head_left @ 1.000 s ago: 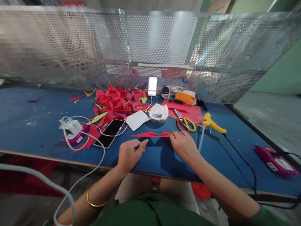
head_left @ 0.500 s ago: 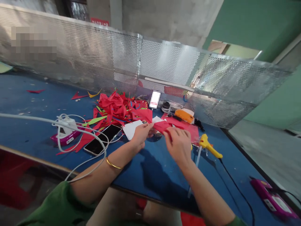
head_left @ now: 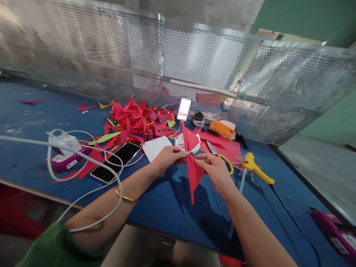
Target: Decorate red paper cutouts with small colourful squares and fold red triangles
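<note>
A red folded piece hangs upright between my two hands, pinched narrow at its middle, one pointed part above and one below. My left hand pinches it at the middle from the left. From the right, my right hand grips the same piece just below that point. Behind it lies a small white packet. Scissors with yellow handles rest beyond my right hand, on red sheets. A white sheet lies beyond my left hand.
Red scraps are heaped at the back. A black phone, white cables and a purple power strip lie left. A yellow glue gun sits right, near another purple strip. A perforated metal screen stands behind.
The red piece has gone from lying flat between my hands to hanging upright, spread above and below my fingers. My right hand has shifted down and right, and the scissors now show.
</note>
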`<state>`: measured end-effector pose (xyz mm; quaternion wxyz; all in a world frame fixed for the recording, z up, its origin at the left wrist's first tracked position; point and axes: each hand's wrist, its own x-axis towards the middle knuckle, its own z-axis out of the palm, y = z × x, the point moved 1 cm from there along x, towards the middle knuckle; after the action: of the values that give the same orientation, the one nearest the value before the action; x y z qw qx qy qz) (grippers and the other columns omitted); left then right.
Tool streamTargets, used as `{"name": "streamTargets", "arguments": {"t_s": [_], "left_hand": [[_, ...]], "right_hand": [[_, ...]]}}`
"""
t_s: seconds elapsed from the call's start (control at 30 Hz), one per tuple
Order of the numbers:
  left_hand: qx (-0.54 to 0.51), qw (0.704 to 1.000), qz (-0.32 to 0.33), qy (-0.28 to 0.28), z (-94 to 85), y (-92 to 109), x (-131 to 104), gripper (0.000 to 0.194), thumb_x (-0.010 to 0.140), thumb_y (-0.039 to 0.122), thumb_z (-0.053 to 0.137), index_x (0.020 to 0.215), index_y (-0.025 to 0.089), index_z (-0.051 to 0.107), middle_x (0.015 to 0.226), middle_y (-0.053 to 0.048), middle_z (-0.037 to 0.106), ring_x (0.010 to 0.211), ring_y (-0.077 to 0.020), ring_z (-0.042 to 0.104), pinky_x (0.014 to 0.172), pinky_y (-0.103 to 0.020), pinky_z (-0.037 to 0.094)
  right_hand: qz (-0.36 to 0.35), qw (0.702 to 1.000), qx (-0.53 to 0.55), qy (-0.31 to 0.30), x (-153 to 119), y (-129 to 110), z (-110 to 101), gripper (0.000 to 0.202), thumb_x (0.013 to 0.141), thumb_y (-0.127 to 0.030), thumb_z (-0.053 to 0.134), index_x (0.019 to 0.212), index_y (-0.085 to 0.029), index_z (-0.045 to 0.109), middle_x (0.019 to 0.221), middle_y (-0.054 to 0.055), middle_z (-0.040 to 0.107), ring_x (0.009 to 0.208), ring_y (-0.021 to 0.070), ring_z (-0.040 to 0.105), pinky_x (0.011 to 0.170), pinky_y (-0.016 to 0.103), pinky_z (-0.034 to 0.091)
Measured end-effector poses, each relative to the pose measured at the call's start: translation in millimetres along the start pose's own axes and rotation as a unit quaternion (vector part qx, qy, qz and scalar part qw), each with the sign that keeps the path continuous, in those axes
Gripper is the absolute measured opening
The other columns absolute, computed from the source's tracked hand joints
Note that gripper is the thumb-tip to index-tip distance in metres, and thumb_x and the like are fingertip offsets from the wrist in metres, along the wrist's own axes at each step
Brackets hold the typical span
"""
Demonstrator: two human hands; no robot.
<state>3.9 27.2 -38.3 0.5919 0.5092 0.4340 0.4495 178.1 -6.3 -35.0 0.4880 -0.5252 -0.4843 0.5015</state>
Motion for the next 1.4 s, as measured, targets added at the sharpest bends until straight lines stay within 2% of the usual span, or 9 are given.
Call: {"name": "streamTargets", "arguments": {"t_s": [0.13, 0.23, 0.3, 0.43, 0.6, 0.73, 0.8, 0.93, 1.4], "left_hand": [[-0.045, 0.993, 0.011, 0.111, -3.5, -6, 5, 0.039, 0.066, 0.051, 0.077, 0.059, 0.016, 0.062, 0.053, 0.001, 0.06, 0.047, -0.0085, 0.051, 0.052, -0.022, 0.04], [-0.042, 0.988, 0.031, 0.148, -4.4, -6, 6, 0.051, 0.075, 0.057, 0.068, 0.048, 0.018, 0.05, 0.042, 0.004, 0.047, 0.042, -0.0072, 0.042, 0.047, -0.021, 0.033], [-0.037, 0.986, 0.047, 0.155, -3.3, -4, 4, 0.049, 0.075, 0.06, 0.066, 0.053, 0.017, 0.055, 0.048, 0.003, 0.053, 0.044, -0.0078, 0.045, 0.046, -0.021, 0.034], [-0.025, 0.995, 0.032, 0.094, 2.1, -1, -3, 0.045, 0.063, 0.057, 0.079, 0.078, 0.016, 0.069, 0.07, 0.0, 0.066, 0.057, -0.0105, 0.056, 0.049, -0.021, 0.038], [-0.047, 0.997, 0.012, 0.06, 6.0, -1, -7, 0.042, 0.059, 0.052, 0.082, 0.062, 0.014, 0.064, 0.052, 0.003, 0.055, 0.049, -0.0079, 0.047, 0.05, -0.021, 0.035], [-0.003, 1.0, -0.001, -0.017, 10.1, 2, -11, 0.037, 0.058, 0.047, 0.082, 0.055, 0.015, 0.064, 0.048, 0.003, 0.053, 0.048, -0.0085, 0.047, 0.049, -0.022, 0.033], [0.032, 0.996, -0.016, -0.078, 13.6, 3, -14, 0.034, 0.059, 0.044, 0.081, 0.054, 0.015, 0.064, 0.047, 0.002, 0.053, 0.048, -0.0088, 0.046, 0.049, -0.022, 0.033], [0.066, 0.986, -0.044, -0.149, 18.9, -1, -18, 0.029, 0.06, 0.042, 0.079, 0.058, 0.015, 0.067, 0.048, 0.002, 0.054, 0.047, -0.0088, 0.045, 0.05, -0.023, 0.035], [0.122, 0.969, -0.079, -0.199, 16.6, -13, -17, 0.031, 0.06, 0.044, 0.079, 0.065, 0.015, 0.071, 0.052, 0.002, 0.058, 0.05, -0.0101, 0.049, 0.049, -0.024, 0.036]], "right_hand": [[-0.035, 0.997, 0.031, 0.058, 3, 2, -1, 0.035, 0.054, -0.04, 0.083, 0.079, -0.019, 0.072, 0.054, -0.005, 0.061, 0.054, 0.0109, 0.054, 0.055, 0.025, 0.042], [-0.042, 0.996, 0.043, 0.065, 3, 2, 0, 0.031, 0.055, -0.039, 0.082, 0.078, -0.02, 0.073, 0.056, -0.004, 0.061, 0.055, 0.0113, 0.054, 0.056, 0.026, 0.044], [-0.042, 0.997, 0.039, 0.059, 2, 3, 1, 0.031, 0.056, -0.039, 0.082, 0.079, -0.02, 0.073, 0.055, -0.005, 0.061, 0.054, 0.0108, 0.053, 0.055, 0.026, 0.042], [-0.04, 0.998, 0.006, 0.044, 0, 9, 6, 0.034, 0.06, -0.042, 0.081, 0.081, -0.019, 0.072, 0.055, -0.004, 0.061, 0.053, 0.0109, 0.051, 0.054, 0.026, 0.039], [-0.057, 0.998, -0.028, 0.003, -2, 9, 4, 0.039, 0.066, -0.053, 0.078, 0.082, -0.018, 0.072, 0.064, 0.001, 0.068, 0.059, 0.0137, 0.058, 0.057, 0.027, 0.042], [-0.075, 0.994, 0.028, 0.079, 3, -5, -10, 0.05, 0.064, -0.064, 0.077, 0.087, -0.019, 0.073, 0.082, 0.003, 0.074, 0.074, 0.018, 0.065, 0.063, 0.028, 0.047], [-0.063, 0.992, 0.06, 0.089, 6, -9, -15, 0.051, 0.059, -0.059, 0.082, 0.09, -0.02, 0.072, 0.083, 0.002, 0.074, 0.076, 0.0183, 0.066, 0.066, 0.028, 0.048], [0.001, 0.997, 0.077, 0.027, 8, -7, -16, 0.044, 0.051, -0.044, 0.089, 0.085, -0.019, 0.073, 0.078, 0.001, 0.074, 0.069, 0.018, 0.066, 0.066, 0.03, 0.051], [-0.068, 0.982, 0.107, 0.139, 18, -4, -23, 0.036, 0.046, -0.043, 0.09, 0.065, -0.019, 0.071, 0.063, 0.001, 0.072, 0.055, 0.0128, 0.058, 0.051, 0.024, 0.043]]}}
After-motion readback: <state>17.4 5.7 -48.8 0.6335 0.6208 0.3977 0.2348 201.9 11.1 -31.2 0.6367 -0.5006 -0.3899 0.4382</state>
